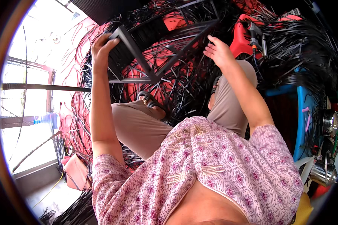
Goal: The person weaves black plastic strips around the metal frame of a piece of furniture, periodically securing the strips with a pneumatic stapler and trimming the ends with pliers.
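A dark metal furniture frame [137, 54], partly woven with black strips, stands tilted in front of my knees. My left hand [102, 48] is closed around its upper left corner, thumb and fingers on the bar. To the right of the frame, my right hand [218, 51] is raised with its fingers apart. It holds nothing, and its fingertips are close to the frame's right bar; a small gap seems to part them. Loose black strips [187, 88] lie in a tangle beneath the frame and around my sandalled feet.
A corded hand tool [254, 37] with an orange tip rests by a red plastic seat [239, 39] at the far right. Black strips [289, 48] are heaped beyond it. A blue-edged piece [300, 120] and metal pots [329, 122] stand right; a pink bag [77, 173] sits left.
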{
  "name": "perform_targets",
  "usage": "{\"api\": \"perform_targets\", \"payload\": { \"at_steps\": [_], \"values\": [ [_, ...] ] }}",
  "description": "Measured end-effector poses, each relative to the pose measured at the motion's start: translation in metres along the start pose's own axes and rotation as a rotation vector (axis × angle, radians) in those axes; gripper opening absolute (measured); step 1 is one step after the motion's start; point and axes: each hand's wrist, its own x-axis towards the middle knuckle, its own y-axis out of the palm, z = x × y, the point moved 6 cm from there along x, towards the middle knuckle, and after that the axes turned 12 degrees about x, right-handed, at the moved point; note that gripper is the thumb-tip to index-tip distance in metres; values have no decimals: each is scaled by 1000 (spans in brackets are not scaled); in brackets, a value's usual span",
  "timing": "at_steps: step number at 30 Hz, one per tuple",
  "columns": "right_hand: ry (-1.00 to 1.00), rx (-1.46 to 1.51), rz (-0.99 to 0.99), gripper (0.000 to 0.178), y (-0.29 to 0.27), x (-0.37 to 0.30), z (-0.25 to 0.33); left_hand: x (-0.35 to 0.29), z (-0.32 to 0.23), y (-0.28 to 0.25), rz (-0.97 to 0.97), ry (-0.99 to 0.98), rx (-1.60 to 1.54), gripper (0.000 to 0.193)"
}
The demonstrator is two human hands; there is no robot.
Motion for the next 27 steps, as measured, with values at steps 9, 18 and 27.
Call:
{"api": "perform_targets", "payload": {
  "at_steps": [9,18,27],
  "values": [
    [-44,-237,32,27,135,98,-78,-108,132,-23,-329,-142,-189,22],
    [-186,-391,137,27,196,77,-94,-113,234,-55,-463,-409,-402,51],
    [-90,-233,101,15,122,3,-71,-74,272,-17,-59,-562,8,60]
  ]
}}
